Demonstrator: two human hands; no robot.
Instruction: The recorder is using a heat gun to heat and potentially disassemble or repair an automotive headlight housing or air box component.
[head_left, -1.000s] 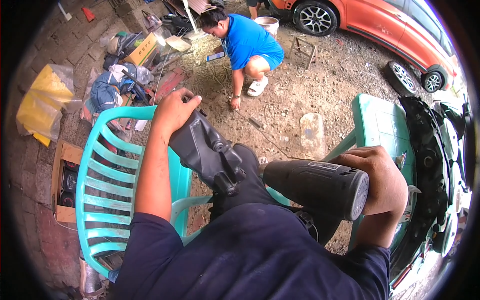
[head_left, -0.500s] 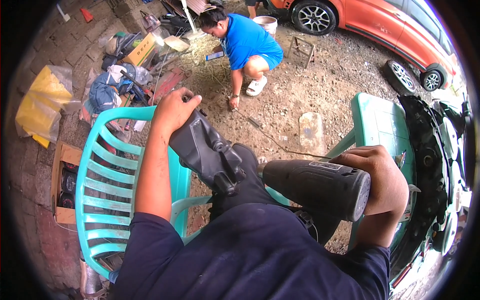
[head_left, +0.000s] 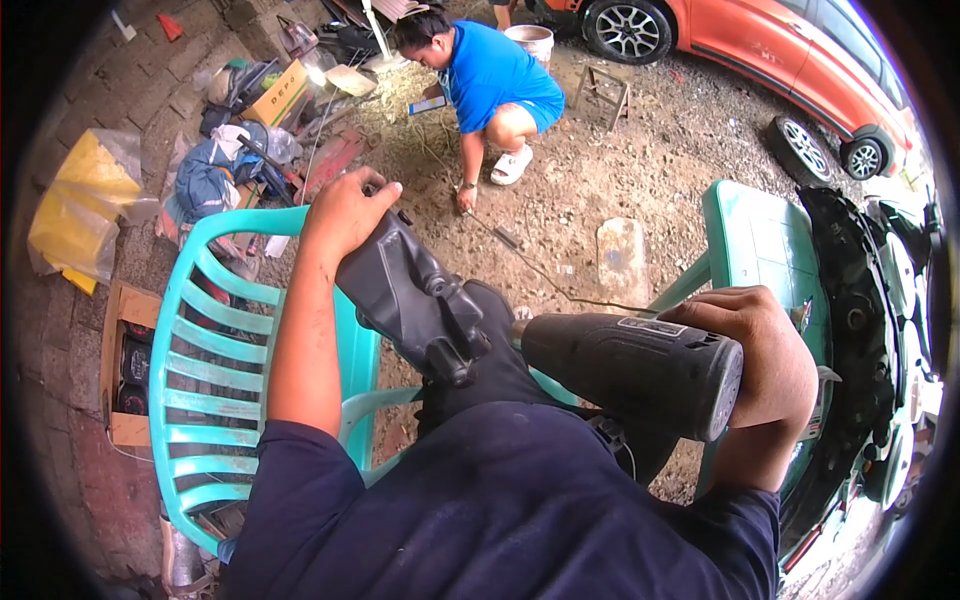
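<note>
Pointing left, long axis crosswise — heat gun (head_left: 625, 370), right hand (head_left: 745, 325) gripping; left hand (head_left: 343, 212) clasping black housing (head_left: 408, 290).

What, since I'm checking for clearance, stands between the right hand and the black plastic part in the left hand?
Only the black tool that the right hand holds: its nozzle points toward the black plastic part in the left hand. Nothing visible stands in the gap between nozzle and part.

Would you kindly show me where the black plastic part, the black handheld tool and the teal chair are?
Black plastic part (head_left: 408, 296): head view, on its broad upper face.
Black handheld tool (head_left: 625, 370): head view, on the side of its barrel.
Teal chair (head_left: 213, 405): head view, on a backrest slat.
</note>
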